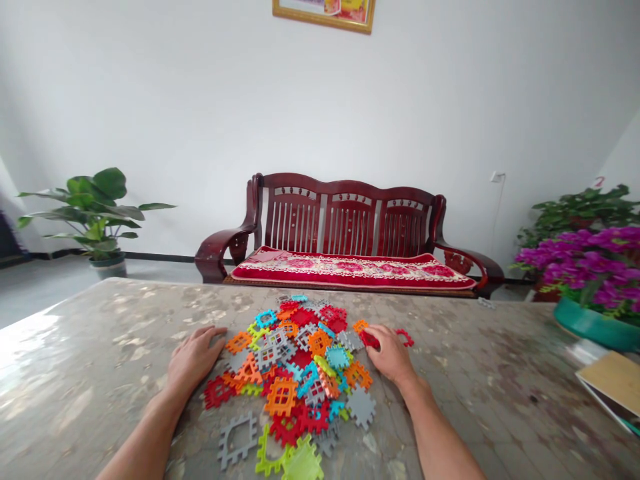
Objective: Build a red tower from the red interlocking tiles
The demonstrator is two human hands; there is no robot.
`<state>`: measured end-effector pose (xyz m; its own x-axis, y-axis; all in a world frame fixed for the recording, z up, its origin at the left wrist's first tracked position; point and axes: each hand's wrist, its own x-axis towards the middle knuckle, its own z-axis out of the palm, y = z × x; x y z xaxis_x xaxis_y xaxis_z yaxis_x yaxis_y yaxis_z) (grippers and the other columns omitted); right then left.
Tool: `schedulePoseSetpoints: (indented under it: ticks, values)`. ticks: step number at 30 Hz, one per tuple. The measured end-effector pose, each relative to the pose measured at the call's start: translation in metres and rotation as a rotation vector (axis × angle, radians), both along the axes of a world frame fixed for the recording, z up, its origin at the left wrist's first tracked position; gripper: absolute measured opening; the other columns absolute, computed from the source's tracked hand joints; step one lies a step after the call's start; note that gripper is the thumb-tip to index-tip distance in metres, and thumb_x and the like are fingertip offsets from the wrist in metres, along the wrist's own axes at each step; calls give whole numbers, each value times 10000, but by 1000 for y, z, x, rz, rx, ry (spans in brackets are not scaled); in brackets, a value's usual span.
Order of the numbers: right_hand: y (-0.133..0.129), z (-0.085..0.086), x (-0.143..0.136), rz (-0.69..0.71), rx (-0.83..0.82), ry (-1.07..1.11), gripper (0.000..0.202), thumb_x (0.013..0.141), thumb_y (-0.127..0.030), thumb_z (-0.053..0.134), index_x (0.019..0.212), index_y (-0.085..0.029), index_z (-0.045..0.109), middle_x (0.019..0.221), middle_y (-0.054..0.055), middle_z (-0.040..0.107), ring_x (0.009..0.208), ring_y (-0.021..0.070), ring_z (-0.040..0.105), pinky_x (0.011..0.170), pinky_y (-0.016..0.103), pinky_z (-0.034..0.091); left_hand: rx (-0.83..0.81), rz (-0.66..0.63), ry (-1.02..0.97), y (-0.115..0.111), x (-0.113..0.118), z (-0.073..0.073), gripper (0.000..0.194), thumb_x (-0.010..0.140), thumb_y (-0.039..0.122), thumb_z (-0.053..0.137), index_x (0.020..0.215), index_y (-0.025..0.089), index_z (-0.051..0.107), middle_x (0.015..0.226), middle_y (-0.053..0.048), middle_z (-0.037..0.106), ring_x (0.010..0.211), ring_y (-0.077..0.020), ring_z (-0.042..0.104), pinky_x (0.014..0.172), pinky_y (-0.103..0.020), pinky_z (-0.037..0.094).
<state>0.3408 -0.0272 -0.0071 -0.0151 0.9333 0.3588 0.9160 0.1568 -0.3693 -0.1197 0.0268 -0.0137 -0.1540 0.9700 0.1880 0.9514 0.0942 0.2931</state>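
Observation:
A heap of flat plastic pieces with toothed edges, in red, orange, blue, grey and green, lies on the patterned table. An orange window-shaped piece rests toward the heap's front, and a grey frame piece lies at its near left. My left hand rests on the table left of the heap, fingers apart and holding nothing. On the right, my right hand has its fingers at a red piece; its palm side is hidden. Another red piece lies just beyond that hand.
Purple flowers in a teal pot stand at the table's right, beside a cardboard-coloured item. Past the far edge is a wooden bench with a red cover. A potted plant stands at the left.

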Motion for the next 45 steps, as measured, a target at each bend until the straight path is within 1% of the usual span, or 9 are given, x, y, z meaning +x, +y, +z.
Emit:
schedulePoseSetpoints:
  ticks: [3, 8, 15, 23, 29, 32, 36, 40, 45]
  values:
    - [0, 1, 0, -18, -9, 23, 381, 793, -223, 582, 1156, -202, 697, 1220, 88, 664, 1147, 244, 585, 1029, 352, 425, -16, -1, -2, 0, 1, 1, 483, 892, 417, 378, 1251, 275, 667, 1433, -78, 558, 1285, -285, 541, 1068, -429, 419]
    - [-2, 9, -6, -51, -62, 9, 419, 793, -220, 592, 1203, -191, 670, 1127, 92, 682, 1053, 233, 622, 952, 329, 457, -34, -4, -6, 0, 1, 2, 484, 900, 423, 373, 1265, 272, 653, 1452, -81, 538, 1296, -280, 528, 1069, -430, 412]
    - [-3, 13, -10, -120, -132, 54, 487, 705, -316, 683, 1180, -210, 684, 1099, 82, 655, 1060, 247, 604, 915, 328, 456, -36, -5, 9, 0, 1, 2, 488, 898, 419, 373, 1267, 270, 655, 1441, -81, 549, 1302, -281, 523, 1086, -432, 398]
    - [-2, 12, -7, -80, -180, 73, 481, 701, -302, 654, 1173, -215, 683, 1119, 80, 648, 1086, 237, 581, 955, 319, 430, -23, -5, 0, -1, 2, 2, 473, 901, 414, 379, 1257, 276, 658, 1430, -80, 559, 1286, -277, 536, 1077, -433, 405]
    - [2, 11, -15, -140, -210, 103, 485, 656, -292, 685, 1135, -218, 693, 1075, 67, 676, 1022, 233, 610, 897, 318, 462, -28, -12, -1, 0, 0, 0, 486, 904, 417, 367, 1266, 264, 654, 1443, -89, 545, 1296, -280, 528, 1082, -436, 403]
    - [2, 13, -13, -158, -161, 102, 517, 642, -306, 715, 1151, -217, 685, 1089, 68, 682, 1028, 234, 615, 910, 318, 463, -22, -21, -2, 1, -1, -1, 489, 901, 424, 371, 1264, 263, 657, 1446, -92, 542, 1294, -288, 529, 1080, -446, 406]
    - [-2, 22, 8, -340, -46, 49, 507, 711, -377, 699, 1189, -212, 670, 1101, 98, 686, 1053, 254, 615, 940, 337, 455, -9, -27, -1, 2, -2, -2, 484, 892, 422, 385, 1254, 267, 666, 1424, -93, 563, 1279, -295, 542, 1068, -453, 421]
    - [-9, 24, 38, -592, -72, -35, 559, 765, -473, 663, 1259, -212, 640, 1095, 131, 684, 1034, 289, 629, 891, 368, 473, 23, -30, -2, 2, -2, -3, 477, 884, 424, 398, 1233, 267, 683, 1396, -90, 589, 1249, -299, 568, 1053, -446, 442]
    - [-12, 19, 58, -667, -155, -91, 583, 785, -565, 622, 1274, -246, 637, 1077, 127, 696, 1002, 297, 648, 827, 374, 487, 18, -26, 1, 3, -4, -5, 478, 889, 428, 401, 1247, 268, 673, 1407, -94, 578, 1260, -301, 557, 1058, -454, 436]
